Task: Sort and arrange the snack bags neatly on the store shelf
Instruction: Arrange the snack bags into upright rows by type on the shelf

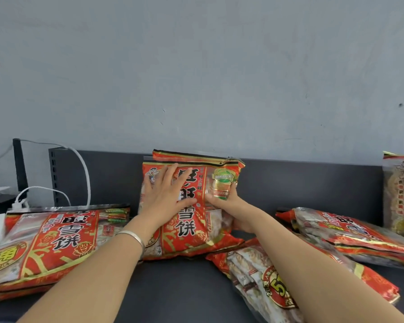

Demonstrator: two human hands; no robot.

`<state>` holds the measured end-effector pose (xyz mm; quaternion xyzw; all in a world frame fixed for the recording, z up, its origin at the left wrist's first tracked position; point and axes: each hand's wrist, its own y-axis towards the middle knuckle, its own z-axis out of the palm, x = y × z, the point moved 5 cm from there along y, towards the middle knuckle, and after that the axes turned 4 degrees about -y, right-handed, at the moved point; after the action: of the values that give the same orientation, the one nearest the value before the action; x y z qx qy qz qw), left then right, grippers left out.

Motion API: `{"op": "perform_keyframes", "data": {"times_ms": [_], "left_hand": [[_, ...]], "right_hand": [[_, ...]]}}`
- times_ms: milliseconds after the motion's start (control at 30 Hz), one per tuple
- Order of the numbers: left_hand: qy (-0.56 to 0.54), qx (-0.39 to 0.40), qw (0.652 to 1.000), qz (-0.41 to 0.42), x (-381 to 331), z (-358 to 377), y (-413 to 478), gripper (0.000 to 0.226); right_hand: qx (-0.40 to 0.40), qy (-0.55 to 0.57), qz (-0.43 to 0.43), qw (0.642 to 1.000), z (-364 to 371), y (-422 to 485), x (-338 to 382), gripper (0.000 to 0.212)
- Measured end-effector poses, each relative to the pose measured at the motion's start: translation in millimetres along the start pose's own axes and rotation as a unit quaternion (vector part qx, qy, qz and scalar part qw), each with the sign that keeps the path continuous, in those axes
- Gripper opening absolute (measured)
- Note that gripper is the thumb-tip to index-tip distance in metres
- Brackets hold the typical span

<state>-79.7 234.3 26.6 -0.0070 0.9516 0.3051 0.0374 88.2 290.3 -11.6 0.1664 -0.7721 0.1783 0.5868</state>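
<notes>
We press our L hand, fingers spread flat, on the front of the upright snack bag; R hand fingers curl round its right edge.

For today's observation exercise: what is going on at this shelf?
A person is standing a red snack bag upright at the back of the dark shelf. The left hand presses flat on its front; the right hand grips its right side. A second bag stands behind it. Other bags lie flat on either side.
</notes>
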Motion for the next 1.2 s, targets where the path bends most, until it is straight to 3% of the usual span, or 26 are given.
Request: {"op": "perform_keyframes", "data": {"times_ms": [67, 200, 267, 433, 533, 633, 800, 1000, 1133, 1200], "left_hand": [[0.027, -0.018, 0.999, -0.009, -3, 3, -5, 0.077], [0.013, -0.044, 0.999, -0.007, -28, 4, -16, 0.064], [0.001, -0.037, 0.999, 0.013, -43, 5, -23, 0.059], [0.027, 0.014, 0.996, 0.082, -60, 17, -35, 0.060], [0.044, 0.035, 0.995, 0.083, -56, 26, -32, 0.065], [0.044, 0.021, 0.996, 0.076, -55, 29, -27, 0.070], [0.066, -0.004, 0.994, 0.091, -58, 32, -32, 0.068], [0.053, -0.008, 0.989, 0.135, -53, 39, -37, 0.065], [0.056, 0.014, 0.988, 0.144, -54, 34, -39, 0.066], [0.027, 0.020, 0.987, 0.154, -51, 26, -43, 0.064]], "right_hand": [[0.007, -0.073, 0.010, 0.997, 0, -18, 6, 0.129], [-0.010, -0.310, 0.038, 0.950, -9, -52, 19, 0.058], [-0.005, -0.370, 0.046, 0.928, -9, -57, 18, 0.060], [0.055, -0.379, 0.048, 0.923, -2, -70, 10, 0.061], [0.091, -0.350, 0.057, 0.931, -4, -72, 0, 0.040], [0.053, -0.347, 0.037, 0.935, -4, -66, -6, 0.028], [0.012, -0.467, 0.058, 0.882, 0, -51, -12, 0.049], [0.021, -0.467, 0.066, 0.881, 4, -56, -14, 0.050], [-0.016, -0.580, 0.073, 0.811, 9, -63, -11, 0.057], [-0.084, -0.636, 0.063, 0.765, 9, -69, 1, 0.051]]}}
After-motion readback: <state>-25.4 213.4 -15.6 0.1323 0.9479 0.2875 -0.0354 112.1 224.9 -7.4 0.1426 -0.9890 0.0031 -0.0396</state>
